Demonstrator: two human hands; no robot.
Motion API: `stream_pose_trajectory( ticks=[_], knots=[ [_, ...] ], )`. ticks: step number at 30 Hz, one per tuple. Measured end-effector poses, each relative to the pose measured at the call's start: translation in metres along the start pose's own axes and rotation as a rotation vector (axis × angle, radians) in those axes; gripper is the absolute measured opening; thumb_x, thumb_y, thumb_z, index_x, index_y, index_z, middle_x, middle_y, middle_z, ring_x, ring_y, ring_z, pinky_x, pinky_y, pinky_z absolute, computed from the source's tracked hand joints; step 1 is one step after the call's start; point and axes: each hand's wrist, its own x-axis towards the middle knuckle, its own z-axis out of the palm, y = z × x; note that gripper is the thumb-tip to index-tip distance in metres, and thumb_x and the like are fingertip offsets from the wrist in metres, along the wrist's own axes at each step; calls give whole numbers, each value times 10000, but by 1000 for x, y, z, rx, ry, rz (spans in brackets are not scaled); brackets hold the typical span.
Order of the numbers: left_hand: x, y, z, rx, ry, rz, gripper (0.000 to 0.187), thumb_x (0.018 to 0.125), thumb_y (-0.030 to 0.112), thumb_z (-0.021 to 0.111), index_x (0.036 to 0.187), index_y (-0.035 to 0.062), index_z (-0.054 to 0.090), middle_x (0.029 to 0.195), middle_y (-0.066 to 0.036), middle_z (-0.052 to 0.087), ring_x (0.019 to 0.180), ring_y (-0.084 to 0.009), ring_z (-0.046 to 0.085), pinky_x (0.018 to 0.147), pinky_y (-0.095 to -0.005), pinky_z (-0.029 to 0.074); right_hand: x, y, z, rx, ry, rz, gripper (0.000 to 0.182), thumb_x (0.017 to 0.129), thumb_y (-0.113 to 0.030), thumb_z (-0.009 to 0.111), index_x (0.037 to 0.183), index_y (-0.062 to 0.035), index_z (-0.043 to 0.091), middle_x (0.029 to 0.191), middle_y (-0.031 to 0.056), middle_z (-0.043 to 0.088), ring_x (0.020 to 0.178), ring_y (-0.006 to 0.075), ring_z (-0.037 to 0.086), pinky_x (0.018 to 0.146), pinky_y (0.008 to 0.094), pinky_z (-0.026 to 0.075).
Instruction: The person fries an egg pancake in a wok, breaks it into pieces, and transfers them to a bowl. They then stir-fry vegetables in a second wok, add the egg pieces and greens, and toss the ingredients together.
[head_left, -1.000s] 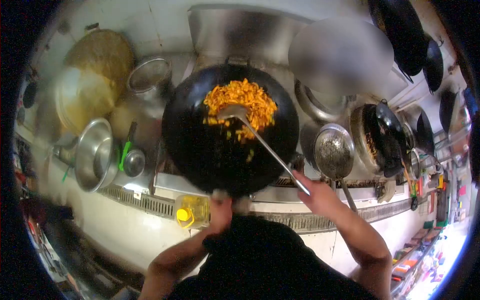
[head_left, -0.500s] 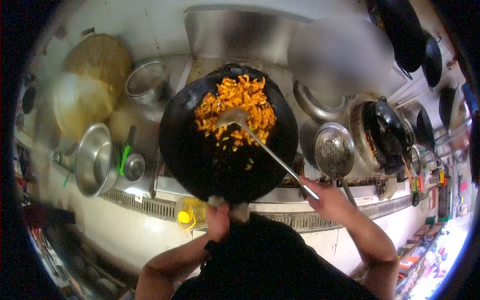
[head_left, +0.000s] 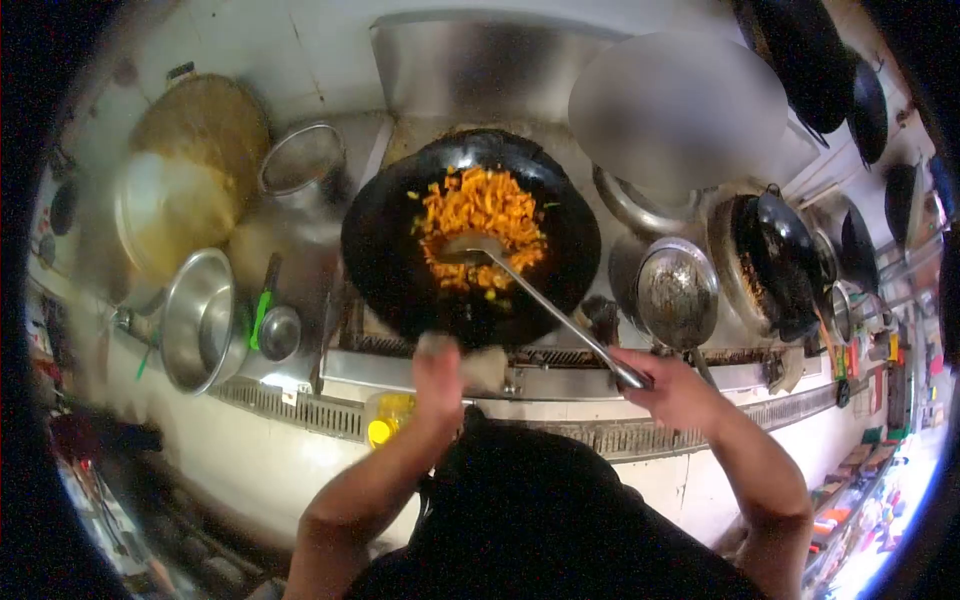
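Observation:
A black wok (head_left: 375,235) sits on the stove in the centre, with orange food pieces (head_left: 490,205) and a few green bits in it. My left hand (head_left: 438,378) is closed on a pale cloth (head_left: 485,370) at the wok's near edge; the hand is blurred by motion. In my right hand (head_left: 668,388) is the handle end of a long metal ladle (head_left: 560,318), which slants down to the left. Its bowl rests among the food at the wok's middle.
Left of the wok are a steel bowl (head_left: 198,320), a green-handled knife (head_left: 262,310), a small cup (head_left: 280,332), a metal pot (head_left: 300,165) and a steaming vessel (head_left: 170,215). A strainer (head_left: 677,292) lies right. A yellow oil bottle (head_left: 388,415) stands in front.
The wok has shifted away from me and tilted, and the food has bunched together. My left hand has moved forward with it. My right hand and the ladle have moved slightly right.

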Motion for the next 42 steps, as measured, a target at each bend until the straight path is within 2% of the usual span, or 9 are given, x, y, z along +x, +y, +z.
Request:
stream_pose_trajectory(
  ticks=[3,6,14,15,21,26,27,36,42],
  knots=[
    [57,-51,-11,727,-77,251,382,822,219,534,1065,-47,409,903,-142,532,803,-203,512,689,-349,446,24,-15,2,165,-185,445,553,813,-147,547,1321,-220,342,706,126,610,571,246,597,561,365,477],
    [34,-118,-53,455,-32,272,242,790,153,537,967,0,471,848,-98,552,767,-175,520,669,-328,446,21,24,38,-185,146,-26,561,816,-164,541,1328,-233,323,707,159,604,581,288,600,578,387,480],
    [49,-40,-14,327,-127,366,361,823,257,513,1039,3,376,852,-106,488,687,-167,477,563,-325,429,15,-8,6,267,-201,308,559,798,-170,546,1313,-210,334,734,210,592,617,352,588,597,421,475],
    [63,-58,-16,215,-95,18,352,809,207,530,1054,5,379,856,-94,498,726,-155,477,592,-319,432,23,-13,9,191,-196,389,570,797,-177,546,1319,-214,320,722,216,588,626,366,584,603,439,472],
    [-13,-81,-57,-45,-91,94,321,747,66,545,1034,0,418,908,-85,519,759,-149,485,648,-301,433,-3,-4,7,-249,-23,104,593,799,-177,542,1332,-244,291,747,231,585,693,378,587,646,448,477],
    [46,-26,-4,39,-62,116,330,775,135,525,1040,-39,434,951,-134,531,816,-187,489,711,-327,440,11,-14,-2,300,-223,397,551,784,-117,559,1294,-229,382,707,195,591,616,335,592,592,397,478],
    [74,-69,-19,609,-37,253,348,776,143,521,1057,-49,447,992,-150,537,864,-208,506,736,-345,436,17,-22,3,217,-169,432,563,786,-137,558,1305,-225,357,715,210,588,616,359,589,577,424,475],
    [10,-25,-25,71,-75,122,351,771,142,546,1051,-48,450,1023,-161,543,905,-206,520,784,-361,432,-2,-13,3,-75,-52,67,559,801,-171,541,1314,-200,324,740,216,590,636,367,592,604,448,480],
    [19,-91,-53,695,-68,351,422,789,184,563,1094,-69,419,1000,-184,559,926,-244,541,807,-355,433,17,10,40,-195,137,72,570,790,-126,568,1312,-191,349,694,164,597,563,286,595,549,359,475]
  ],
)
